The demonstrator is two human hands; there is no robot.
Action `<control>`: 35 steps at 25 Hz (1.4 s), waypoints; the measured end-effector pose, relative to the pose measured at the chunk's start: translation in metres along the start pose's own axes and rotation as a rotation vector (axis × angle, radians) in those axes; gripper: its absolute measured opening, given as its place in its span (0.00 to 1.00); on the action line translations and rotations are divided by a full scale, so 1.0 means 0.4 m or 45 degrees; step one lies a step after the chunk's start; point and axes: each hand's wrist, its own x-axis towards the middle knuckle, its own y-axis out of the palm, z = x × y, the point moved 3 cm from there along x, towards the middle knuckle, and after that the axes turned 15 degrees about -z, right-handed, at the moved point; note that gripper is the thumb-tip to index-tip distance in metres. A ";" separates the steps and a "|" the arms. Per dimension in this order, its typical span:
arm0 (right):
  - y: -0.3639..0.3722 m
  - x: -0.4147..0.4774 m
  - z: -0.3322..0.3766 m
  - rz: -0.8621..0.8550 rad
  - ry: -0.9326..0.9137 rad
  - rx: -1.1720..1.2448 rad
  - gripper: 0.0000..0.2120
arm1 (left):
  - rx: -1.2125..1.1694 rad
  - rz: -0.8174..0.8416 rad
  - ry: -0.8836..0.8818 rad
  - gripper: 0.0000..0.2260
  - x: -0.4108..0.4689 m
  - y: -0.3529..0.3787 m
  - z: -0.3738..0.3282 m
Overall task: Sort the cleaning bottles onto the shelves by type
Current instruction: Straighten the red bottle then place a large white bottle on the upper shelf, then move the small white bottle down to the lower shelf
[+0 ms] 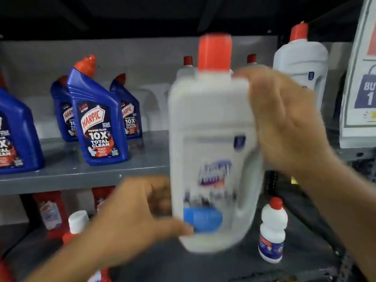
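White red-capped bottle upright between hands: right hand grips shoulder, left hand pinches base; matching white bottles just behind right hand.

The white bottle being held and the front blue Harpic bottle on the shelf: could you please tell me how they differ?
The held white bottle has a straight red cap; the front blue Harpic bottle has an angled red nozzle. The white bottle is blurred, in the left hand and right hand; the blue bottle stands sharp on the grey shelf. Both have red tops.

Dim shelves, motion-blurred white bottle, edges warped
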 end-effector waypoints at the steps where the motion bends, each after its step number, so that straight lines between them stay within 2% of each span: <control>1: 0.026 0.072 0.025 -0.033 -0.063 -0.002 0.22 | -0.048 -0.079 0.058 0.21 0.040 -0.043 -0.033; 4: 0.129 0.243 0.050 -0.057 -0.118 -0.169 0.22 | -0.055 -0.201 0.165 0.19 0.150 -0.138 -0.108; 6: 0.199 0.303 0.020 0.070 -0.124 -0.358 0.23 | -0.057 -0.257 0.109 0.21 0.208 -0.164 -0.093; 10: 0.276 0.333 -0.094 0.330 -0.168 -0.677 0.22 | -0.025 -0.411 -0.049 0.18 0.289 -0.170 -0.026; 12: 0.277 0.342 -0.140 0.377 -0.256 -0.880 0.24 | 0.033 -0.446 -0.090 0.17 0.315 -0.171 -0.008; 15: 0.269 0.356 -0.189 0.421 -0.245 -1.069 0.28 | 0.171 -0.409 -0.120 0.16 0.338 -0.165 -0.005; 19: 0.269 0.360 -0.195 0.542 -0.167 -0.976 0.28 | 0.249 -0.381 -0.169 0.14 0.320 -0.148 -0.023; 20: 0.261 0.366 -0.193 0.581 -0.157 -0.927 0.28 | 0.383 -0.416 -0.149 0.12 0.304 -0.145 -0.029; 22: 0.228 0.383 -0.199 0.606 -0.106 -0.882 0.30 | 0.750 -0.599 -0.097 0.08 0.255 -0.137 -0.039; 24: 0.181 0.393 -0.217 0.651 -0.031 -0.944 0.34 | 0.862 -0.776 -0.010 0.13 0.196 -0.099 -0.055; 26: 0.148 0.385 -0.248 0.713 0.116 -0.913 0.26 | 0.756 -0.712 0.074 0.18 0.165 -0.030 -0.058; 28: 0.132 0.384 -0.266 0.669 0.252 -0.739 0.11 | 0.684 -0.527 0.130 0.26 0.167 0.053 -0.055; 29: 0.122 0.385 -0.261 0.627 0.274 -0.692 0.07 | 0.657 -0.465 0.162 0.29 0.178 0.091 -0.052; 31: 0.098 0.389 -0.245 0.581 0.265 -0.685 0.06 | 0.551 -0.432 0.206 0.30 0.205 0.148 -0.053; 35: 0.041 0.381 -0.175 0.583 0.212 -0.705 0.09 | 0.271 -0.519 0.232 0.26 0.238 0.198 -0.066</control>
